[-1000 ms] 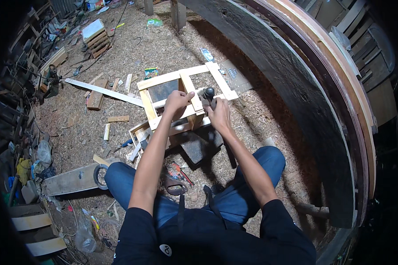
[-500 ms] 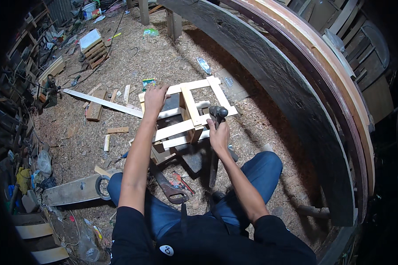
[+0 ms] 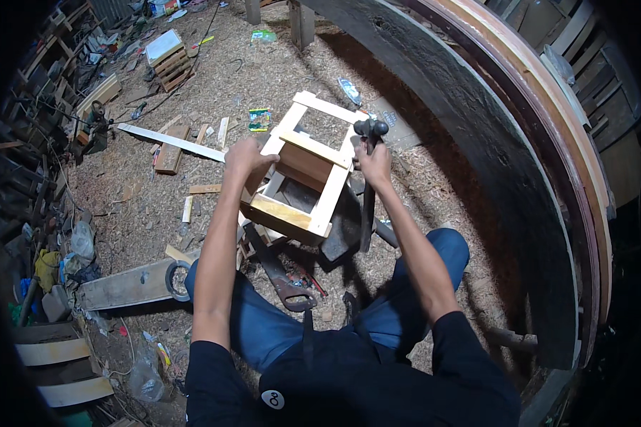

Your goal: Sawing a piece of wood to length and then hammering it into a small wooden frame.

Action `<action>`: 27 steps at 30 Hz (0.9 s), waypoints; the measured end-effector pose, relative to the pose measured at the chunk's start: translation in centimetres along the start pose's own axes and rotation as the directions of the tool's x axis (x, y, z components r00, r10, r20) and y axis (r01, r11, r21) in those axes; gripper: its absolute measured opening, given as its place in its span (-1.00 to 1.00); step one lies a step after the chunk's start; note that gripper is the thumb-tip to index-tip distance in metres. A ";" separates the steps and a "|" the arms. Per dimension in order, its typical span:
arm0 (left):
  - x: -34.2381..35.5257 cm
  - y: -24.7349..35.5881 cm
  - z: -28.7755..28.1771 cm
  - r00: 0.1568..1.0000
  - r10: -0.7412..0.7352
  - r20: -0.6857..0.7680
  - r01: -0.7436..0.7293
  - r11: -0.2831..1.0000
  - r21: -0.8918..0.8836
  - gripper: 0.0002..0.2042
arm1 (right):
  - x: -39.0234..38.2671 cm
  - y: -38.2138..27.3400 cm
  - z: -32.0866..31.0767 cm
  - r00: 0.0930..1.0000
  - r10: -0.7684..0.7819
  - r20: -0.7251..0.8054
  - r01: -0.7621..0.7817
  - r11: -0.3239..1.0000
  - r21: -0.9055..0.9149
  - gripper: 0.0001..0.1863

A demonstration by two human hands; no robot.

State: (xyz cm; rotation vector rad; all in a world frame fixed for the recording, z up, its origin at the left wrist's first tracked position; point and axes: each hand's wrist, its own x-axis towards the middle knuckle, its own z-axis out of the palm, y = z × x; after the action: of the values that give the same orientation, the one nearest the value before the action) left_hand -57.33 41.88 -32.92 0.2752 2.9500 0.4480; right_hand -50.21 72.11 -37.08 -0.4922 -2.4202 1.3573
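Observation:
Between my hands is a small box-like frame [image 3: 313, 148] of pale wooden strips, tilted so that one open end faces me. My left hand [image 3: 246, 160] is closed around its left side. In my right hand [image 3: 375, 165] is a hammer [image 3: 367, 220], its dark head up and its handle pointing down toward me. The fingers of that hand also rest against the frame's right side. Below the frame sits a dark flat block [image 3: 340, 238], partly covered by it. A handsaw [image 3: 290, 292] lies between my knees, beside a red-handled tool [image 3: 318, 282] that is half hidden.
A long pale strip [image 3: 171, 144] and wood offcuts [image 3: 171, 160] lie left on the shaving-covered ground. A big curved timber [image 3: 477, 135] arches along the right. By my left knee are a board [image 3: 124, 290] and a dark ring [image 3: 176, 280]. A slatted wooden piece [image 3: 169, 64] stands farther back.
The frame has been turned and tipped, bringing an open end toward me. My right hand, with the hammer, has moved slightly right and away from me. The left hand has shifted its grip.

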 end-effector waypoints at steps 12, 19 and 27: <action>-2.5 -2.2 -0.2 0.938 0.097 0.333 0.162 0.725 -0.670 -0.60 | 2.4 -6.5 0.3 0.995 0.061 0.076 -0.048 0.987 -0.151 -0.65; -3.6 3.0 4.0 0.886 0.131 0.445 0.338 0.474 -0.813 -0.68 | 6.2 -2.9 -1.0 0.976 -0.159 0.146 0.178 0.976 -0.129 -0.71; -3.7 6.1 2.5 0.995 -0.087 -0.054 0.071 0.963 -0.260 -0.47 | 1.5 -1.9 -5.3 0.985 -0.037 0.168 0.087 0.951 -0.298 -0.67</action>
State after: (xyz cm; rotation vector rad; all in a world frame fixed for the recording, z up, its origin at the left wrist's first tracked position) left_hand -52.37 47.60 -33.02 0.1128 2.9060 0.8353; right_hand -49.50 75.86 -32.65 -0.3875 -2.7711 1.0368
